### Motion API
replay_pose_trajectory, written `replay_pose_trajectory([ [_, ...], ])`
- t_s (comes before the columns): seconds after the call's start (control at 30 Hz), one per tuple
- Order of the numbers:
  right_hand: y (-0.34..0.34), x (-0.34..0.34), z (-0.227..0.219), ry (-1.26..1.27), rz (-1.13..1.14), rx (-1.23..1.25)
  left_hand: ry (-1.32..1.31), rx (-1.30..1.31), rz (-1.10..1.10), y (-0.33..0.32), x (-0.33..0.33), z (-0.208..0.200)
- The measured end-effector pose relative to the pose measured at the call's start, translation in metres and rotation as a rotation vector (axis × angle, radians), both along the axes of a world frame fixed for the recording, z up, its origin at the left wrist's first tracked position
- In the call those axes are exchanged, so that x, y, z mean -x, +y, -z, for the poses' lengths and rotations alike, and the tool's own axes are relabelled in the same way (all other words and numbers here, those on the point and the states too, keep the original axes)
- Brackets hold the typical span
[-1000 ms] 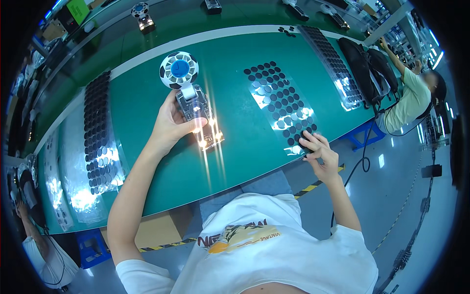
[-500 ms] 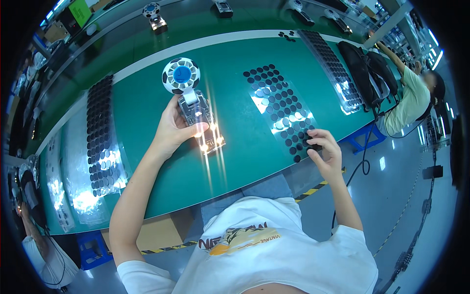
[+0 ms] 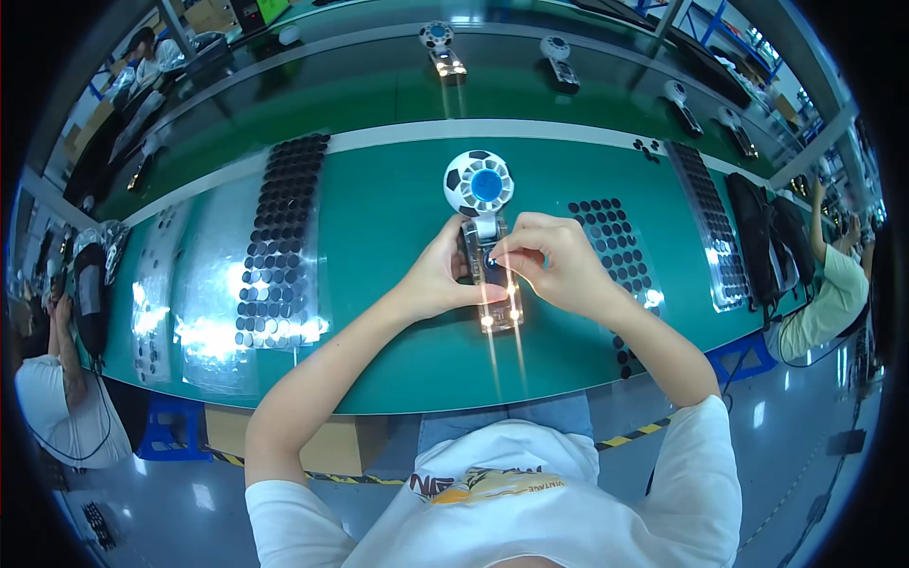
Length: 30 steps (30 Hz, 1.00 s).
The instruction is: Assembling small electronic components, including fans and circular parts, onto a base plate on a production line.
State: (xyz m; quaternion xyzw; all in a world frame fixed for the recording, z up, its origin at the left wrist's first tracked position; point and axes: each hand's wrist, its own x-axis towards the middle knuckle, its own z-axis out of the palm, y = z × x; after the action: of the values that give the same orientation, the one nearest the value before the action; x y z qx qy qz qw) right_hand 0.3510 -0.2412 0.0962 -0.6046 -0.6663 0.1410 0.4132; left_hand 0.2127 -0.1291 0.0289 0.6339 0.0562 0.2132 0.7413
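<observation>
A gadget with a round football-patterned head [image 3: 467, 175], a blue centre and a clear body [image 3: 499, 317] with lit lamps stands out over the green bench. My left hand [image 3: 443, 276] is closed round the body, its thumb laid across the front. Against the upper part of that body, my right hand [image 3: 559, 262] pinches a small dark disc [image 3: 492, 262] between thumb and fingertips. The fingers partly cover the disc. Just right of this hand lies a clear sheet of black round pads [image 3: 615, 244], partly hidden by my right wrist and forearm.
More sheets of black pads lie at left [image 3: 284, 218] and far right [image 3: 710, 227], beside clear plastic sheets [image 3: 213, 284]. Black bags [image 3: 757, 237] rest at the right end. Similar gadgets [image 3: 445, 62] stand on a conveyor [image 3: 379, 85] beyond. People sit at both sides.
My right hand has left the pad sheet and come to the gadget, holding a small dark disc. The whole view has turned, so the bench appears shifted to the right.
</observation>
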Motion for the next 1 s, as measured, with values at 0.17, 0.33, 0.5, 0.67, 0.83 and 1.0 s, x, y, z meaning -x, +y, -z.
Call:
replay_pose_trajectory([
  [0.17, 0.012, 0.0, 0.002, -0.038, -0.054, 0.016, 0.015, -0.006, -0.003, 0.003, 0.0, -0.001],
  [0.33, 0.014, 0.002, 0.001, -0.056, -0.056, 0.017, 0.03, 0.029, 0.014, 0.005, -0.001, 0.001],
  [0.5, 0.01, 0.008, 0.006, -0.195, -0.034, -0.05, 0.061, 0.077, 0.022, 0.005, 0.0, 0.003],
  [0.67, 0.005, 0.015, 0.016, -0.559, 0.03, -0.171, 0.078, 0.056, 0.004, 0.004, 0.0, 0.002],
  [0.83, 0.003, 0.016, 0.024, -0.824, 0.075, -0.201, 0.015, 0.087, 0.022, 0.005, 0.002, 0.006],
  [1.0, 0.011, 0.007, 0.021, -0.599, 0.087, -0.196, -0.088, 0.281, 0.056, 0.009, 0.001, 0.009],
])
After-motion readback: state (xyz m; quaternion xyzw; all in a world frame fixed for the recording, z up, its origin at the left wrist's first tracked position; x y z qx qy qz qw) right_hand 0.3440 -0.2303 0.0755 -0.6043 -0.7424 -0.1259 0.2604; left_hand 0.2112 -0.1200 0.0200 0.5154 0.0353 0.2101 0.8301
